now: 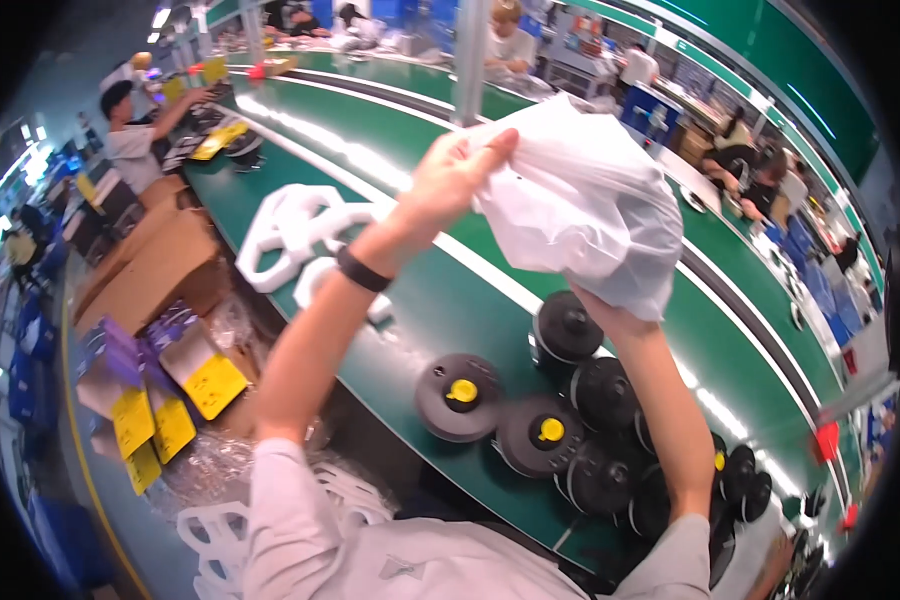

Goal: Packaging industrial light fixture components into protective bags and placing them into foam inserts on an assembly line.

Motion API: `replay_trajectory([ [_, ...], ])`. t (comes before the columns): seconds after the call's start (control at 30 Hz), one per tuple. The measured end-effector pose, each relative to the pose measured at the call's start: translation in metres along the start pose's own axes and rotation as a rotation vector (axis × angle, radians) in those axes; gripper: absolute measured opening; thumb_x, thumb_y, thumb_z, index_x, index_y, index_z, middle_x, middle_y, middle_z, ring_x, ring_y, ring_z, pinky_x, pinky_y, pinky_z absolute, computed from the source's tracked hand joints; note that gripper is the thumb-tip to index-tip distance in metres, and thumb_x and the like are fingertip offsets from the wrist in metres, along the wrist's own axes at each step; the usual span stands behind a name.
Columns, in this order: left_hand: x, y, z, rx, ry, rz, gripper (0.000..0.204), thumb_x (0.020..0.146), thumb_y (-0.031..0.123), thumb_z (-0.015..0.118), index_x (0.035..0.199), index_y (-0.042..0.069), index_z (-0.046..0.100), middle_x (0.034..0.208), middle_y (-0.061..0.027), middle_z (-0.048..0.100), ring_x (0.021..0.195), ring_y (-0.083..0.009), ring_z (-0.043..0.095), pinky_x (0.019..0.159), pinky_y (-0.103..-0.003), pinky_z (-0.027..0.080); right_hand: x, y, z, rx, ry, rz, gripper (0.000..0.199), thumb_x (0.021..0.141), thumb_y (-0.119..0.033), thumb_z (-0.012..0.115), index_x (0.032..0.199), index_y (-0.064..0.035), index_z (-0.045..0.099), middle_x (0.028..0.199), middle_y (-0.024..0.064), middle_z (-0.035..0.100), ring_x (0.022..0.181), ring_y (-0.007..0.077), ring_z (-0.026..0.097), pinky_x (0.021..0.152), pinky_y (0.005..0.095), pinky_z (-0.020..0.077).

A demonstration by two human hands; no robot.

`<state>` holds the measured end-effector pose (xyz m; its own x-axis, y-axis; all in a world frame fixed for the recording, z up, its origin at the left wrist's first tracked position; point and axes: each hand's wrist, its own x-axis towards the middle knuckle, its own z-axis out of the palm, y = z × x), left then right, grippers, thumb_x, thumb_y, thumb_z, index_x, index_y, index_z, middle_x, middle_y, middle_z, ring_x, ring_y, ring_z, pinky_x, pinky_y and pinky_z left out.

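Observation:
A white, thin plastic bag (pixel 585 205) is held up in front of me above the green work surface. My left hand (pixel 448 178) grips its upper left edge between thumb and fingers. The bag hangs over my right hand (pixel 615 315), which is at its lower side; the fingers there are hidden. Whether anything is inside the bag, I cannot tell. Below it are several dark round parts, one with a yellow centre knob (pixel 460 392). Another dark round part (pixel 568 328) lies just beneath my right hand. White moulded frames (pixel 295 235) lie left of my left forearm.
The green conveyor table (pixel 400 340) runs across, with a metal post (pixel 471 60) beyond the bag. An open cardboard box (pixel 150 260) and purple-and-yellow cartons (pixel 205 370) are at the left. More white frames (pixel 215 540) lie low beside me. Other people work along the line.

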<state>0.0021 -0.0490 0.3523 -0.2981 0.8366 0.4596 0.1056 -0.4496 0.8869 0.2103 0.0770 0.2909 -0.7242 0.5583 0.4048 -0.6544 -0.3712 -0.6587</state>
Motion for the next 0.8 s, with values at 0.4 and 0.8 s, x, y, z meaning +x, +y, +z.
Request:
replay_trajectory([
  [0.4,-0.044,-0.011,-0.007,-0.486,0.057,-0.295,0.054,0.108,0.043,0.045,0.146,0.005,0.048,0.137,-0.0091,0.061,0.122,-0.0188,0.061,0.103,-0.037,0.051,-0.031,0.018,-0.007,0.027,-0.004,0.141,0.06,0.101,-0.054,0.049,0.151,-0.0226,0.039,0.154,0.0049,0.043,0.141,0.0285,0.044,0.114,0.052,0.0411],
  [0.8,-0.078,0.077,0.018,0.492,-0.13,-0.548,0.051,0.093,0.015,0.052,0.142,0.001,0.054,0.127,-0.0084,0.066,0.116,-0.0152,0.059,0.097,-0.029,0.048,-0.066,0.013,-0.045,-0.533,-0.022,0.039,0.061,0.103,-0.046,0.052,0.153,-0.0172,0.034,0.155,0.0076,0.039,0.142,0.0286,0.041,0.116,0.0509,0.0404],
])
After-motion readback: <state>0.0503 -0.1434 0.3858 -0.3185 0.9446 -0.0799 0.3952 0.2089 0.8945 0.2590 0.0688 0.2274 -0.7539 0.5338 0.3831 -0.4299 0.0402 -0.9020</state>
